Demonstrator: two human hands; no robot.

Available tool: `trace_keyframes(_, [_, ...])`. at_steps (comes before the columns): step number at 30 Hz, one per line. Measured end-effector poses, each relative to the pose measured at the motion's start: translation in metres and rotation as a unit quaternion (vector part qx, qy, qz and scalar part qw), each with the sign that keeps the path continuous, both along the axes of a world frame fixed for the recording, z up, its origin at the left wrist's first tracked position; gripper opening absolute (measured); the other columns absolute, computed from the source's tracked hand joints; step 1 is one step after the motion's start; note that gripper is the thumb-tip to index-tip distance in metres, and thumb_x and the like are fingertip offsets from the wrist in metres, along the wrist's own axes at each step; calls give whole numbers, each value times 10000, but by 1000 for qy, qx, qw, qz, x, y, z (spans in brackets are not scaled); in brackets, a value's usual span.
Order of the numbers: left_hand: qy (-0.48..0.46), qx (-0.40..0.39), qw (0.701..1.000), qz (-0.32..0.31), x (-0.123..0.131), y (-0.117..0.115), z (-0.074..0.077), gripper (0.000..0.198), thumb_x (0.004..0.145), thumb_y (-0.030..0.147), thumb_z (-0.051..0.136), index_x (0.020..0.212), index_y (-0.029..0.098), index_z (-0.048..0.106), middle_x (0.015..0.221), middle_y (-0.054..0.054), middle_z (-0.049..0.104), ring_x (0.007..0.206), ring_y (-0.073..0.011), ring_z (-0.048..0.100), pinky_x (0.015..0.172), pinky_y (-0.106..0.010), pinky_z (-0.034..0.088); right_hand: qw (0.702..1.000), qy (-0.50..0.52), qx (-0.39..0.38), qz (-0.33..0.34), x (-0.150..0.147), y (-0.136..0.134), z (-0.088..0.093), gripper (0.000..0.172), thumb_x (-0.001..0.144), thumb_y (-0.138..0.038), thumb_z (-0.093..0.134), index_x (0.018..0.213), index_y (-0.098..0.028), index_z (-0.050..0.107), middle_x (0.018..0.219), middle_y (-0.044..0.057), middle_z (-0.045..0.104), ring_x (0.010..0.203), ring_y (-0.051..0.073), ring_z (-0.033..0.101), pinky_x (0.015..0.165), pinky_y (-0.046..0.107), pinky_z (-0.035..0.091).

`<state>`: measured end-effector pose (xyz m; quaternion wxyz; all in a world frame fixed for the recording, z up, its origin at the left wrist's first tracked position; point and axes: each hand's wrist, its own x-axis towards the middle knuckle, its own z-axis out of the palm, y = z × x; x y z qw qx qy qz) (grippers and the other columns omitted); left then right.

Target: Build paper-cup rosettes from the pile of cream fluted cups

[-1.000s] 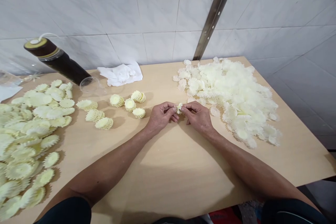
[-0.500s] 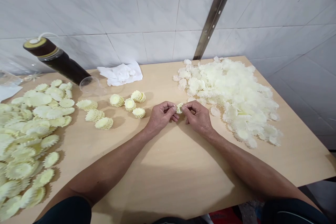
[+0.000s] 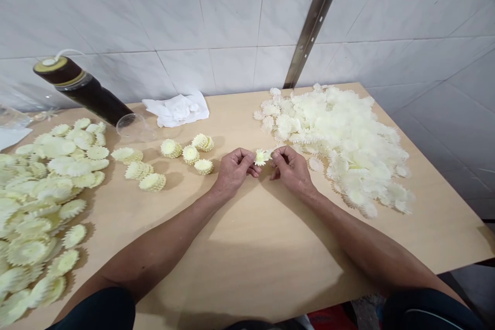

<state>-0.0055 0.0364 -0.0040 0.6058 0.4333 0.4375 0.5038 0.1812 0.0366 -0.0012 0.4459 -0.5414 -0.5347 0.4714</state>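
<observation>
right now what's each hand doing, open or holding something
Left hand: closed, pinching the small pale flower piece.
Right hand: closed, fingertips on the same flower piece from the other side.

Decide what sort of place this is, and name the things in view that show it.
Probably a small craft workbench for handmade flower pieces: a wooden table against a tiled wall, heaps of pale petal discs, stacked pieces, and both hands pinching one small flower.

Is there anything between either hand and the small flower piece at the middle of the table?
Nothing visible. The left hand and right hand both pinch the small flower piece directly at their fingertips, above bare table; the white pile lies off to the right.
</observation>
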Motion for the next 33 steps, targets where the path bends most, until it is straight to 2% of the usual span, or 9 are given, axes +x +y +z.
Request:
trace_keyframes(5, [1, 10, 1000, 1, 1, 0, -1, 505, 820, 631, 839, 880, 156, 677, 675, -49, 755, 568, -155, 712, 586, -268, 603, 997, 20, 38, 63, 3, -1, -3, 436, 929, -621, 736, 1034, -208, 646, 846, 8, 654, 604, 140, 653, 531, 291, 627])
trace_keyframes(7, [3, 14, 1000, -1, 1, -1, 0, 493, 831, 622, 834, 883, 157, 679, 685, -48, 757, 579, -156, 718, 585, -266, 605, 994, 32, 54, 85, 4, -1, -2, 475, 927, -597, 749, 1198, -220, 650, 1031, 66, 699, 761, 171, 677, 563, 289, 646])
trace_keyframes(9, [4, 15, 1000, -1, 1, -1, 0, 480, 841, 610, 830, 879, 157, 678, 687, -47, 757, 576, -152, 715, 582, -261, 606, 992, 45, 69, 95, 6, 0, 0, 545, 932, -564, 750, 1350, -241, 615, 1249, 119, 679, 925, 207, 687, 610, 302, 668])
trace_keyframes(11, [11, 16, 1000, -2, 1, -1, 0, 477, 848, 608, 826, 878, 155, 680, 676, -44, 751, 559, -147, 705, 572, -255, 603, 990, 32, 96, 94, 8, 0, 2, 512, 950, -498, 735, 1387, -255, 623, 1343, 136, 642, 1020, 226, 681, 656, 315, 680])
trace_keyframes(15, [37, 21, 999, -8, 0, -2, 0, 483, 866, 618, 804, 879, 149, 687, 672, -49, 747, 544, -146, 699, 557, -251, 597, 966, -81, 227, 96, 11, 0, 6, 286, 976, -285, 677, 1254, -260, 740, 1354, 137, 632, 1112, 245, 686, 679, 311, 664])
trace_keyframes(19, [55, 20, 998, -14, 0, -2, 2, 468, 889, 608, 784, 885, 151, 684, 672, -51, 747, 542, -143, 700, 549, -240, 584, 925, -148, 330, 120, 14, 4, 6, 208, 928, -179, 669, 1101, -242, 765, 1328, 152, 661, 1202, 284, 687, 722, 352, 671])
trace_keyframes(24, [66, 21, 998, -5, -1, 0, 0, 461, 895, 606, 778, 882, 158, 670, 657, -38, 735, 533, -145, 698, 552, -247, 586, 903, -194, 366, 114, 18, 9, 3, 70, 953, -217, 698, 976, -243, 758, 1254, 147, 703, 1148, 273, 725, 788, 388, 676])
trace_keyframes(30, [36, 15, 999, -8, -1, 4, -3, 488, 871, 653, 776, 838, 190, 627, 643, -16, 730, 492, -158, 670, 508, -275, 570, 881, -184, 428, 85, 14, -4, 12, 162, 951, -166, 703, 985, -300, 786, 1131, 90, 773, 1056, 270, 746, 874, 453, 651])
trace_keyframes(33, [33, 13, 999, -9, 1, 4, -5, 514, 861, 688, 767, 834, 200, 606, 628, -14, 725, 499, -167, 677, 521, -289, 578, 889, -176, 419, 52, 11, -9, 17, 138, 954, -178, 711, 973, -298, 777, 1103, 87, 783, 1029, 274, 757, 873, 467, 650])
